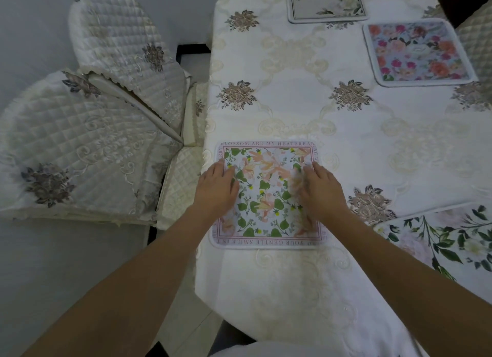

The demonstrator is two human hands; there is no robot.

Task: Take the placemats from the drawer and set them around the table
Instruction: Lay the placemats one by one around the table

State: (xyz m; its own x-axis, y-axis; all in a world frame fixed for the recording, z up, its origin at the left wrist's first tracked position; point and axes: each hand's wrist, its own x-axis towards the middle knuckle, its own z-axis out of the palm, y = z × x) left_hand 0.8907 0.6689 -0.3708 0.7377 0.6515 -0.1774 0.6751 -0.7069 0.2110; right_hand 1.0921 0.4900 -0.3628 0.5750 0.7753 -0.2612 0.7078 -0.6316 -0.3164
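The placemat [269,194], leafy green and peach flowers inside a lettered pink border, lies flat on the table [292,104]; the left hand [217,187] and right hand [320,190] press it with straight fingers.

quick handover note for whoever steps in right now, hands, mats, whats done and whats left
Left hand: open, flat on the left part of the near placemat.
Right hand: open, pressing the same mat's right part; this hand looks blurred.
Mats: the near placemat lies flat by the table's left edge, facing the two covered chairs. The leafy mat sits at the right edge, the pink floral mat farther right, the grey mat at the far end, partly cut off.
Done: four mats are on the tablecloth.
Left: lift both hands; the drawer is out of view, so any remaining mats cannot be confirmed.
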